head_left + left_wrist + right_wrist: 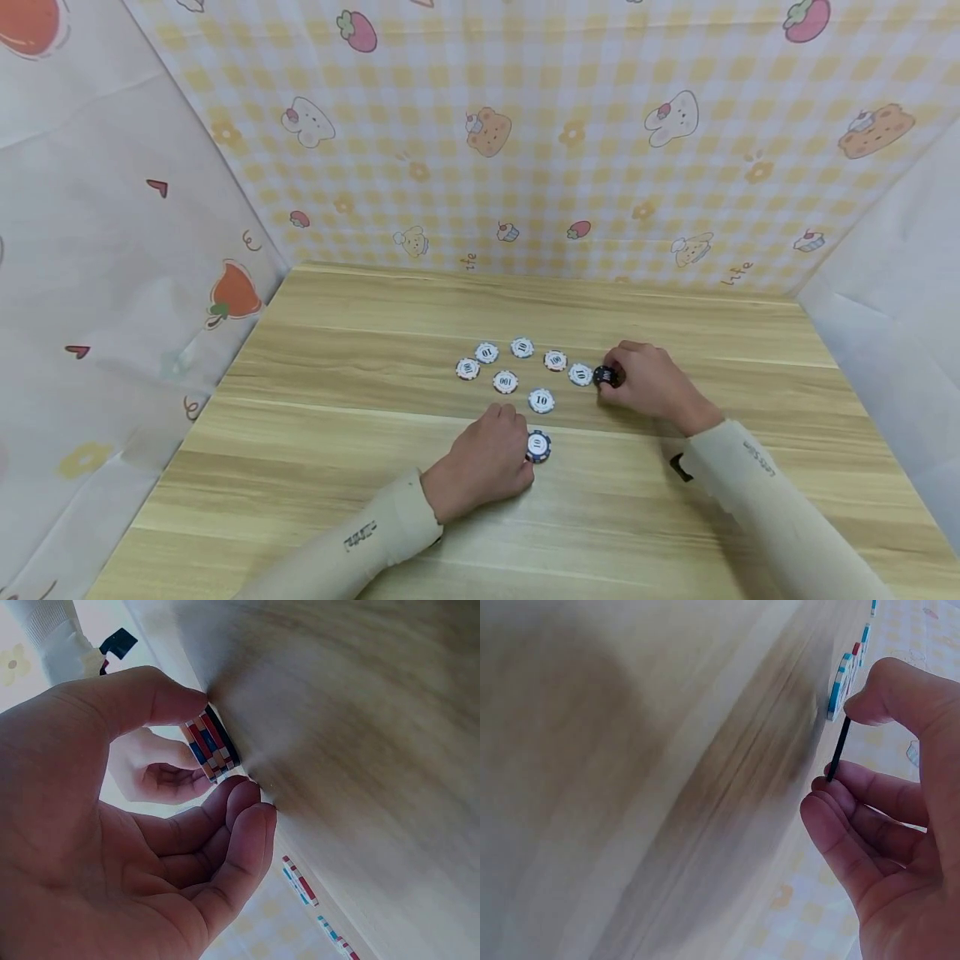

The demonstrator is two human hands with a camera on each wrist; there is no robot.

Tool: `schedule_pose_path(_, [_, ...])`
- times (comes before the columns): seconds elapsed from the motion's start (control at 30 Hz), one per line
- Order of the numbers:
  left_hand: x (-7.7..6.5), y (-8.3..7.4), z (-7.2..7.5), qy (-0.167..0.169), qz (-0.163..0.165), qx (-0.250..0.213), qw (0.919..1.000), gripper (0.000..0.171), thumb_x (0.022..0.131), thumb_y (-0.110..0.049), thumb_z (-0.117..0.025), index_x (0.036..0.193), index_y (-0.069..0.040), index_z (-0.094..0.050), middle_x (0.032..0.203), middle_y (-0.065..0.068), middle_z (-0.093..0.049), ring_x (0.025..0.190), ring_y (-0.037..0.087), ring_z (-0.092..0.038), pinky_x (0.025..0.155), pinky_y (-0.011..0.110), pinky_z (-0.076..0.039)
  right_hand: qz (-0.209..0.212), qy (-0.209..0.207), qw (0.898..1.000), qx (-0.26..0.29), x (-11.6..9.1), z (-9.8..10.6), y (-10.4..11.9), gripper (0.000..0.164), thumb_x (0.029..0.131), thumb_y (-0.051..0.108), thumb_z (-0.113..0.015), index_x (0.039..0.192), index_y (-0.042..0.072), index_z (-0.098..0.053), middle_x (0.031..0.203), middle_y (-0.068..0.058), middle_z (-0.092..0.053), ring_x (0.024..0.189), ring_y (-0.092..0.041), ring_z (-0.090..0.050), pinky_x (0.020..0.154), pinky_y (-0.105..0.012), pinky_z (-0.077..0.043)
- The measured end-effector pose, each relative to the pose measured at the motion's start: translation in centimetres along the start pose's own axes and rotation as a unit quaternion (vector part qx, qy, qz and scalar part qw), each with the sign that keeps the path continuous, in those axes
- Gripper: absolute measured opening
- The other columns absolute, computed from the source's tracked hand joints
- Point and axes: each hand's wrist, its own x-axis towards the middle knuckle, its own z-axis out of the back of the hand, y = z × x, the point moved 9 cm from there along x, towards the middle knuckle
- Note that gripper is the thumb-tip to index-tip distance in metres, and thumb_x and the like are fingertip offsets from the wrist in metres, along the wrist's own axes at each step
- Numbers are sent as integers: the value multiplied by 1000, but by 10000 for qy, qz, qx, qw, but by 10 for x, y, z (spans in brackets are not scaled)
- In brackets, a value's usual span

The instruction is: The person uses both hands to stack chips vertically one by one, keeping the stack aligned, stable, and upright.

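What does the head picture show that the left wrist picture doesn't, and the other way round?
Only the head view shows the printed numbers on the loose chips and the left sleeve.

Only the left wrist view shows the palm side of the left hand and, plainly, the coloured layers in the stack.

Both show the left hand, the right hand, the stack, some loose chips, the table and the checked cloth.

I count seven loose white-faced chips (506,382); one black chip (604,377); one stack (538,446), perhaps four or five chips, its layers blurred; my two hands (487,450); one bench (300,454).
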Motion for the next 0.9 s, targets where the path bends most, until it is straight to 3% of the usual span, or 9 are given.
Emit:
schedule_pose_path(0.2, [-1, 0, 1, -62, -24, 59, 10000, 30, 94, -29, -73, 96, 1, -70, 84, 6, -57, 77, 17, -47, 73, 30, -46, 183, -207, 9996, -59, -4, 3, 8, 31, 88, 25, -83, 105, 0, -76, 87, 0, -64, 72, -14, -55, 65, -33, -49])
schedule_pose_path(0.5, [-1, -3, 2, -212, -257, 353, 9988, 30, 94, -32, -73, 88, -3, -70, 78, 3, -56, 73, 17, -46, 73, 30, -43, 192, -290, 9993, 103, -11, 4, 17, 28, 89, 25, -83, 104, 2, -76, 87, 1, -64, 72, -13, -55, 65, -33, -50])
schedule_pose_path(0.9, [-1, 0, -1, -92, -167, 150, 9997, 30, 95, -31, -73, 95, -1, -72, 82, 5, -58, 75, 17, -46, 72, 30, -44, 462, -461, 9979, 63, -16, 3, 29, 30, 87, 23, -82, 105, 1, -76, 92, -1, -69, 76, -12, -58, 68, -35, -54])
